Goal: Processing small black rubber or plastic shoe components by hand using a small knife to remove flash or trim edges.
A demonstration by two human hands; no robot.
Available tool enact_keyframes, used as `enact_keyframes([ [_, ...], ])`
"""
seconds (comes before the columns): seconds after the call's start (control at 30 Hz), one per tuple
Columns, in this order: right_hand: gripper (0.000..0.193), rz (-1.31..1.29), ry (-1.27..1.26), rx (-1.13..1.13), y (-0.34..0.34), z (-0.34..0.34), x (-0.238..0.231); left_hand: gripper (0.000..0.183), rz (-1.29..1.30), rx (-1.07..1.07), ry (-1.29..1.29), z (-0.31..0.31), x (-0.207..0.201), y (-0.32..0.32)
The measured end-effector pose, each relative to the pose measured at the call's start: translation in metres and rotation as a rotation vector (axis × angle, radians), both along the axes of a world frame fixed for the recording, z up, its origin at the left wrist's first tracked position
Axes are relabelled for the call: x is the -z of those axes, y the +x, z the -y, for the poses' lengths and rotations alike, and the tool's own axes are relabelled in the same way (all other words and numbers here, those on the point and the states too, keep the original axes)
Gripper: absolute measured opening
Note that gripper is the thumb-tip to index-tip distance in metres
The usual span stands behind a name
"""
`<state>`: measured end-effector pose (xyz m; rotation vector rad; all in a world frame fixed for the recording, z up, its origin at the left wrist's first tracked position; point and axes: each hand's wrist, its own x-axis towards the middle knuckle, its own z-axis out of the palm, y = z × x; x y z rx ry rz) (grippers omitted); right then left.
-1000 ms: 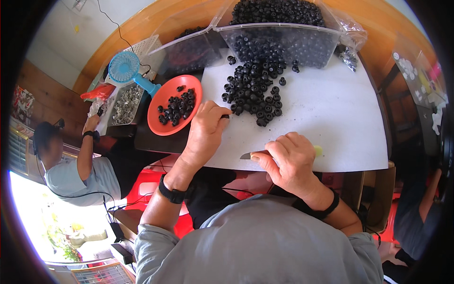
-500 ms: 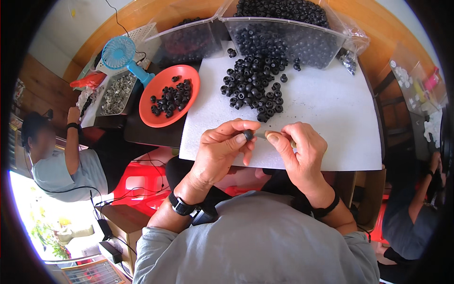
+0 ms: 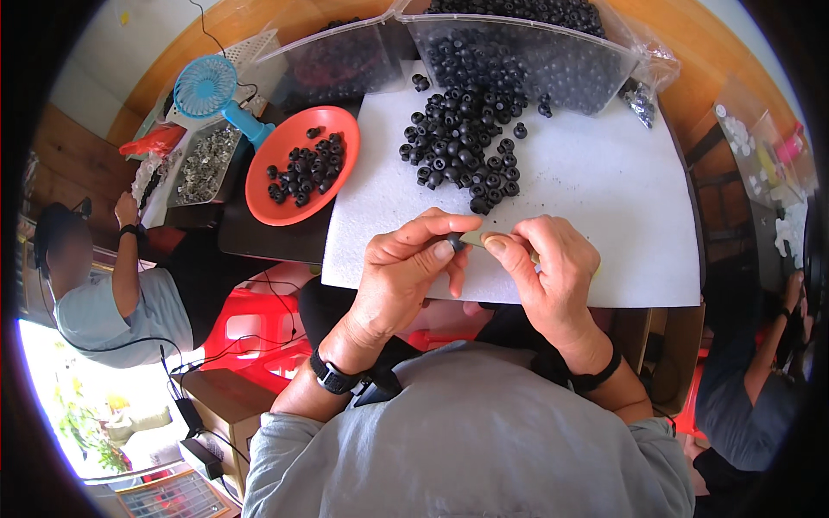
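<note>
My left hand pinches a small black ball-shaped part between thumb and fingertips, over the near edge of a white foam sheet. In my right hand, thumb and curled fingers grip a small knife with a thin flat blade. Its tip meets the right side of the black part; my fingers mostly hide the handle. Beyond my hands lies a loose pile of similar black parts, some showing round openings. To the left, an orange plate holds several more.
Clear plastic bins of black parts stand behind the pile, a clear bag beside them. Past the plate are a blue fan and a tray of small silvery pieces. People sit at left and right.
The knife in my right hand has moved left and its blade now touches the black part. My left hand keeps its pinch. The view has shifted slightly.
</note>
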<state>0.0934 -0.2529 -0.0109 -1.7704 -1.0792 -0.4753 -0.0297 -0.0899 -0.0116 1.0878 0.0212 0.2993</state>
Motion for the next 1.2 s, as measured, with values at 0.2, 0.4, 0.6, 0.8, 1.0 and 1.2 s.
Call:
enact_keyframes([
  [0.2,0.029,0.012,0.004,0.005,-0.0003,-0.0008,0.0007,0.033,-0.015,-0.015,0.017,0.002,-0.0028,-0.0005],
  [0.4,0.029,0.028,-0.018,0.008,-0.0001,0.0001,0.0007,0.033,-0.051,-0.033,0.044,0.0041,-0.0052,-0.0007],
  [0.6,0.029,0.032,-0.023,0.013,-0.0004,0.0002,0.0005,0.032,-0.049,-0.065,0.006,0.0063,-0.0018,-0.0002],
  [0.8,0.03,0.031,-0.004,0.016,0.0,-0.0004,0.0012,0.03,-0.03,-0.096,0.024,0.0054,0.0033,-0.0001],
  [1.0,0.029,0.023,-0.007,0.023,-0.0004,0.0003,0.0005,0.03,-0.03,-0.088,0.038,0.0053,0.0026,-0.0001],
  [1.2,0.029,0.008,-0.016,0.019,-0.0011,0.0004,0.001,0.03,-0.04,-0.09,0.036,0.0051,0.0033,-0.0002],
])
